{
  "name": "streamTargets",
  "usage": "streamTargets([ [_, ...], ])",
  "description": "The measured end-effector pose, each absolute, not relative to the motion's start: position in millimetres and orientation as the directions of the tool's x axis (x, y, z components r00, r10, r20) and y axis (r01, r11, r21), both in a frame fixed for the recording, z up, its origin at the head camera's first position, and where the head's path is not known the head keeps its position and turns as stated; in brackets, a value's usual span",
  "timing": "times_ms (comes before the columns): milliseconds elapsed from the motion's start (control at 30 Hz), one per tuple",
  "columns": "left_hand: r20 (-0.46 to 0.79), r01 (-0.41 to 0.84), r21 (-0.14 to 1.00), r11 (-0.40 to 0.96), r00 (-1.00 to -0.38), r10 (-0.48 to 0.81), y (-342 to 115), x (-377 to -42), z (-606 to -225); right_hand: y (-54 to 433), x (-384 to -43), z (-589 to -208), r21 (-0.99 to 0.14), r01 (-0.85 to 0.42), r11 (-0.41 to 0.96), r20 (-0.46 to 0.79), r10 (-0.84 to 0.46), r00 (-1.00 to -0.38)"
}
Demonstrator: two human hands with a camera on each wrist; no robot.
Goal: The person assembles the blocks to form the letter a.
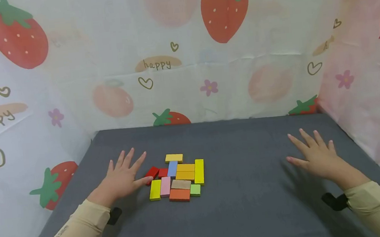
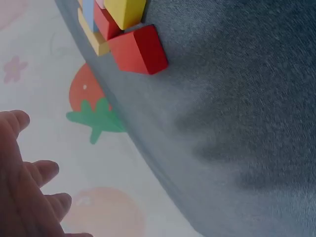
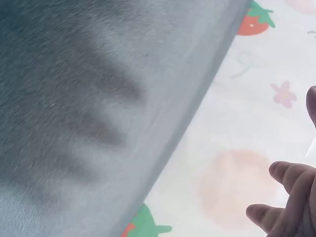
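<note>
Flat on the table lies a cluster of coloured wooden blocks: a blue block (image 1: 172,169), a pink block (image 1: 165,187), a tan block (image 1: 181,184), an orange block (image 1: 179,195), a green block (image 1: 195,189), and several yellow and red ones. My left hand (image 1: 120,178) hovers with fingers spread, its thumb overlapping the tilted red block (image 1: 152,171) in the head view. In the left wrist view that red block (image 2: 138,49) sits at the cluster's edge. Far to the right, my right hand (image 1: 317,157) is spread above the table, holding nothing.
A dark grey cloth covers the table (image 1: 250,204). Behind it and along both sides hangs a white curtain (image 1: 113,34) printed with strawberries. A long yellow block (image 1: 199,172) forms the cluster's right side; a pale yellow block (image 1: 174,158) lies at its far end.
</note>
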State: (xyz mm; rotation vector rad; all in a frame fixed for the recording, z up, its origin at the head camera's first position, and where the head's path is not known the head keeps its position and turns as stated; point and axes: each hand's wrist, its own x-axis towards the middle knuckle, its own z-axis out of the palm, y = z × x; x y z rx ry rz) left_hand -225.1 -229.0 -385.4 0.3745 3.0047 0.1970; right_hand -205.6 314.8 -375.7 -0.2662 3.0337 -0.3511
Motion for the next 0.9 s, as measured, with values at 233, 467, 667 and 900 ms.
streamTargets([
  [233,-0.049,0.280,0.155,0.947,-0.955,0.291,-223,-226,-384,302,-215,-371,-0.287,-0.208,0.935,-0.034,-0.227,-0.973],
  [467,-0.058,0.277,0.235,0.932,-0.953,0.297,-216,-232,-384,285,-230,-370,-0.369,-0.245,0.897,0.002,-0.263,-0.965],
  [667,-0.047,0.298,0.281,0.912,-0.945,0.324,-209,-233,-384,271,-239,-368,-0.466,-0.247,0.850,0.005,-0.276,-0.961],
  [900,-0.013,0.297,0.362,0.884,-0.946,0.323,-201,-237,-383,254,-251,-367,-0.531,-0.255,0.808,0.020,-0.288,-0.957],
])
